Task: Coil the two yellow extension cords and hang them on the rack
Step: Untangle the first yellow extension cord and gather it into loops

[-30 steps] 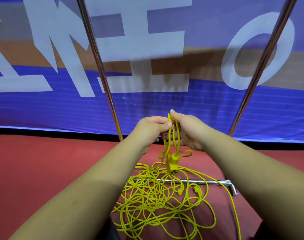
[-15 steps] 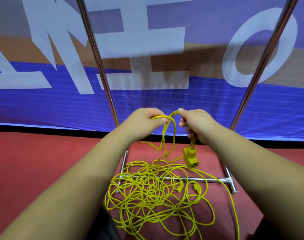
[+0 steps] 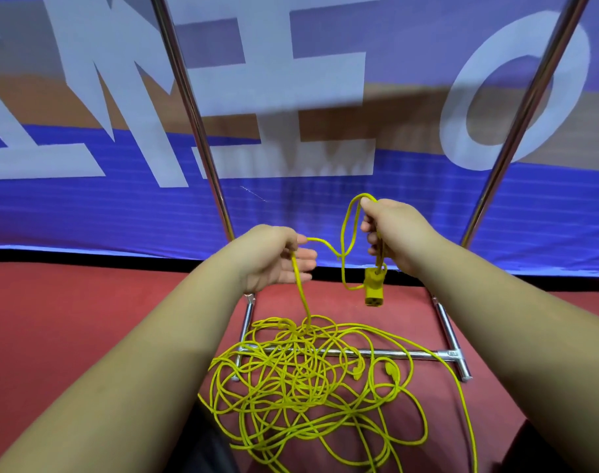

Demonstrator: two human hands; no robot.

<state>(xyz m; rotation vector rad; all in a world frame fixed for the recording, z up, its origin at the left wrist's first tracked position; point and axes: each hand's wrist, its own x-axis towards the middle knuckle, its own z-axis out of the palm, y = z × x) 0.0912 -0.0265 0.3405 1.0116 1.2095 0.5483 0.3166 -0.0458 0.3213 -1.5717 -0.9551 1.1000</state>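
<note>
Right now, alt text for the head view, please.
Two bare hands hold a yellow extension cord: the right hand grips a loop above its dangling socket end, the left hand pinches the strand rising from a tangled pile over a chrome rack base.

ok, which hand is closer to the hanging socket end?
Right. The right hand grips the cord directly above the socket, which dangles just under it. The left hand holds the cord farther off to the socket's left, slightly higher.

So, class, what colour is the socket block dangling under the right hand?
The socket block is yellow, like its cord; the head view shows it.
</note>
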